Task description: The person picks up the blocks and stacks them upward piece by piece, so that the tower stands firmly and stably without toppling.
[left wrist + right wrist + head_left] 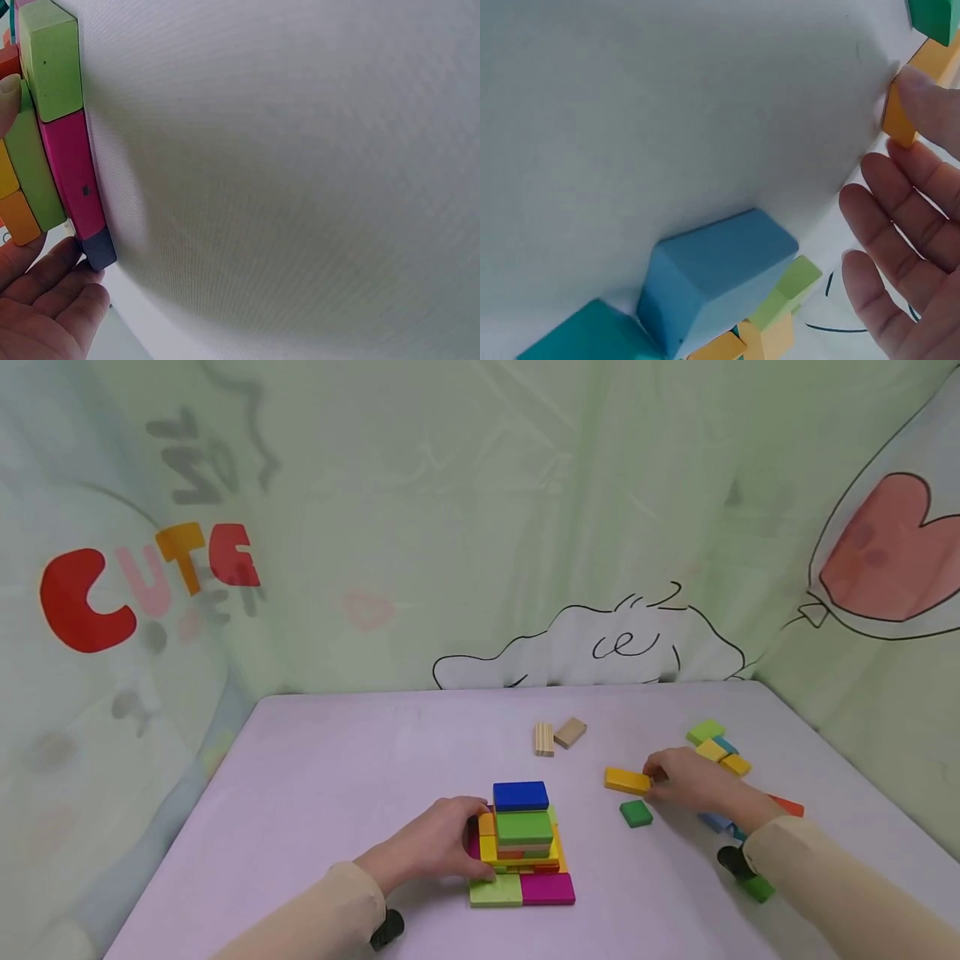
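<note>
A stepped stack of coloured wooden blocks (pixel 523 828) stands on the table, with a blue block (pixel 521 796) on top and a green one under it. My left hand (pixel 442 841) holds the stack's left side, thumb at the front and fingers round the back corner. In the left wrist view the thumb touches it beside a lime block (pixel 51 60), and the fingertips lie near a magenta block (pixel 73 169). To the right, my right hand (pixel 686 782) pinches the end of a long yellow-orange block (pixel 625 780) between thumb and index finger; its other fingers are loosely bent.
A small green block (pixel 636 813) lies between the stack and my right hand. Two plain wood blocks (pixel 570 732) lie farther back. Loose blocks cluster at the right, among them a lime one (pixel 706 732) and a red one (pixel 787 806). Behind the table hangs a printed curtain (pixel 390 527).
</note>
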The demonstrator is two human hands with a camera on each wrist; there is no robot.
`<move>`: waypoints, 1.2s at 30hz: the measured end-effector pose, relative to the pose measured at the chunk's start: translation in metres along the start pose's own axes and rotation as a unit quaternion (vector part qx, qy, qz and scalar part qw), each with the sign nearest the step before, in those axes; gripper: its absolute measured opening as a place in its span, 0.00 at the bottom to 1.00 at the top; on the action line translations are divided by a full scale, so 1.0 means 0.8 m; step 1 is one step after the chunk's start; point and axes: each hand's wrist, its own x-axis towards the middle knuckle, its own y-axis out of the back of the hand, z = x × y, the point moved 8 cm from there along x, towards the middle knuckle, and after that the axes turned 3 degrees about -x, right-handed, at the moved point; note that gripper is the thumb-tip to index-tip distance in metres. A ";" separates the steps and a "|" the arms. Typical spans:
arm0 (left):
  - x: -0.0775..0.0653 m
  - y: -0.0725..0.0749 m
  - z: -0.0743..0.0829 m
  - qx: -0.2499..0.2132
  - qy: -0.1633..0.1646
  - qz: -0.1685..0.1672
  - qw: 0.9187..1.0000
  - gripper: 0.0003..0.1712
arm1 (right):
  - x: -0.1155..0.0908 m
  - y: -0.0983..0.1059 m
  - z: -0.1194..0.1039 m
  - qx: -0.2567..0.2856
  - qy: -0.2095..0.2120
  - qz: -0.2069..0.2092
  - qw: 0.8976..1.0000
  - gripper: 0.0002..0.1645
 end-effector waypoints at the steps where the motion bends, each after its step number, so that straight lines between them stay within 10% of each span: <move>1: 0.000 0.000 0.000 -0.001 0.000 0.000 1.000 0.35 | 0.000 0.000 0.000 -0.005 -0.002 0.000 1.000 0.17; 8: -0.001 0.000 0.000 0.001 -0.002 0.000 1.000 0.35 | -0.013 0.027 -0.029 0.009 0.002 0.048 0.999 0.19; 15: 0.000 0.003 0.001 0.003 -0.006 0.002 1.000 0.34 | -0.066 0.083 -0.152 -0.013 0.104 0.150 0.983 0.19; 21: 0.001 0.003 -0.001 -0.008 0.011 -0.002 1.000 0.34 | -0.096 0.082 -0.227 -0.082 0.202 0.178 0.960 0.18; 36: 0.002 0.000 -0.003 -0.010 0.006 -0.005 1.000 0.34 | -0.087 0.059 -0.249 -0.126 0.191 0.145 0.963 0.19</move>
